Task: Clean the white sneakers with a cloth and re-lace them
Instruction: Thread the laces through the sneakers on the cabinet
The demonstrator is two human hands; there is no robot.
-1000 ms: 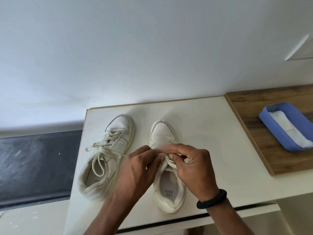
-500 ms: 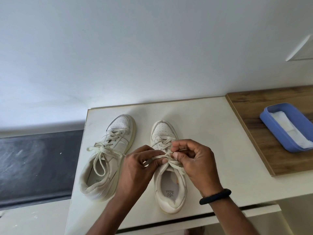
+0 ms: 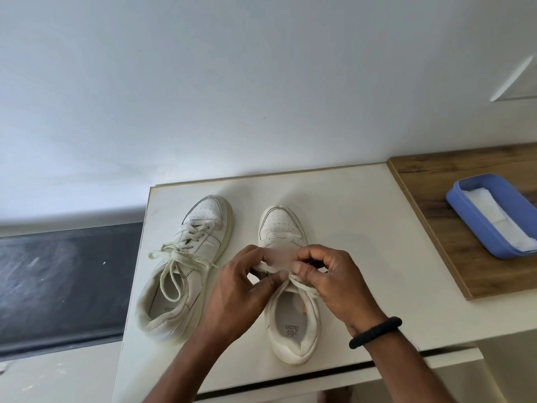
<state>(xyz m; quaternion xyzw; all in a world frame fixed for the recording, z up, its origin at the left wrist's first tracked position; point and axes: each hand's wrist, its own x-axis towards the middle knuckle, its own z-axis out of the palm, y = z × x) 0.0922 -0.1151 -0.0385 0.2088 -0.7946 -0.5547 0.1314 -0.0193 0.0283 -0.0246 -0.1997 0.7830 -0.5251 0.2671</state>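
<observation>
Two white sneakers stand side by side on a white table (image 3: 348, 205), toes pointing away from me. The left sneaker (image 3: 191, 257) is laced, its bow tied and loops lying over the opening. Over the tongue of the right sneaker (image 3: 290, 315) both my hands meet. My left hand (image 3: 247, 286) pinches one end of the right sneaker's lace (image 3: 305, 286) between thumb and fingers. My right hand (image 3: 331, 274) pinches the other end. The upper eyelets are hidden under my fingers.
A wooden board (image 3: 453, 228) lies on the table's right part and carries a blue tray (image 3: 465, 216) with a white cloth (image 3: 494, 222) in it. A white wall rises behind. Left of the table is a dark floor strip (image 3: 64, 286).
Both hands have stayed over the right sneaker's tongue, shifting slightly as the fingers work the lace ends. The sneakers and the tray have not moved.
</observation>
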